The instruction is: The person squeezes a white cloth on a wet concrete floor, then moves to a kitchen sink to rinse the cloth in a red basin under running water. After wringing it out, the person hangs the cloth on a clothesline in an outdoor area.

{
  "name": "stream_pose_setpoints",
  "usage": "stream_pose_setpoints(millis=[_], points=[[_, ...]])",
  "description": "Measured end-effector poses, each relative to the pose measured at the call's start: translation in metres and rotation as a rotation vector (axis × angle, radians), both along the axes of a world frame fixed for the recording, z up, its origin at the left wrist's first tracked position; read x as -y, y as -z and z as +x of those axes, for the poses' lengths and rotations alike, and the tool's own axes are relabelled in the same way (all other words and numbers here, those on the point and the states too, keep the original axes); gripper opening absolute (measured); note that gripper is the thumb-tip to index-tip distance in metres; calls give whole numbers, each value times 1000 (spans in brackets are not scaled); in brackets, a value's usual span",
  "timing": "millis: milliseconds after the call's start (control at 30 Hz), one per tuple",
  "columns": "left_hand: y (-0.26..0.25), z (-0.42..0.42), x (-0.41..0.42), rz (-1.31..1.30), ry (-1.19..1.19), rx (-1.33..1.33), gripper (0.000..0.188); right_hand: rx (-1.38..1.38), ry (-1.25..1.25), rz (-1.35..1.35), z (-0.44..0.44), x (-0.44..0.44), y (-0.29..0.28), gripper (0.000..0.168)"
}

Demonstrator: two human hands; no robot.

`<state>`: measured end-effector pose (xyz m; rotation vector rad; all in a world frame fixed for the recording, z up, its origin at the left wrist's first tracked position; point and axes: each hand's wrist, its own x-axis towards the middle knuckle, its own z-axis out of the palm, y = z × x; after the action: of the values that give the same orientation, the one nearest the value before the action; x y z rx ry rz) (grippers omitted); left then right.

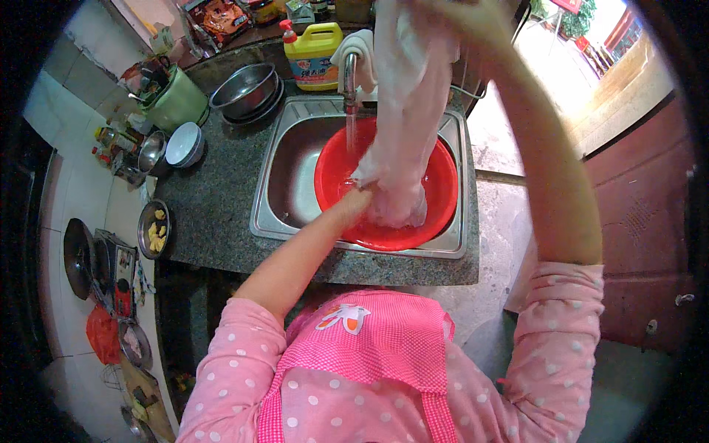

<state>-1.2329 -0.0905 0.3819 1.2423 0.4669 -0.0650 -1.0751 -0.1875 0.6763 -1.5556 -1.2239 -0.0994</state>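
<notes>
A long wet white cloth [410, 116] hangs from near the top of the view down into a red plastic basin [443, 216]. My right hand [476, 22] is raised high and holds the cloth's upper end; its fingers are partly cut off by the frame edge. Lower down, my left hand [363, 199] grips the cloth just over the basin, its fingertips hidden by the fabric. The bunched bottom end lies in the basin. Water runs from the metal faucet [350, 83] into the basin, which sits in a stainless steel sink [299, 171].
A folded white cloth [363, 50] drapes behind the faucet, beside a yellow detergent jug [314, 55] with a red pump. Metal bowls [243, 91], white bowls [185, 144] and a green container [174, 99] stand on the granite counter [221, 188]. A dish of yellow pieces [155, 230] is at left.
</notes>
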Motion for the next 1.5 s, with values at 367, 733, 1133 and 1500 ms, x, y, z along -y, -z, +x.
stream_pose_setpoints(millis=[367, 733, 1133, 1500], points=[[30, -13, 14, -678, 9, -53, 43, -925, -18, -729, -72, 63, 360, 47], [-120, -15, -96, 504, -397, 31, 30, -1173, -128, 277, 32, 72, 208, 10], [-167, 4, -61, 79, -598, 429, 14, -984, -131, 511, 70, 83, 180, 39], [60, 13, -5, -47, -456, -294, 54, -629, 708, -713, 10, 19, 361, 75]])
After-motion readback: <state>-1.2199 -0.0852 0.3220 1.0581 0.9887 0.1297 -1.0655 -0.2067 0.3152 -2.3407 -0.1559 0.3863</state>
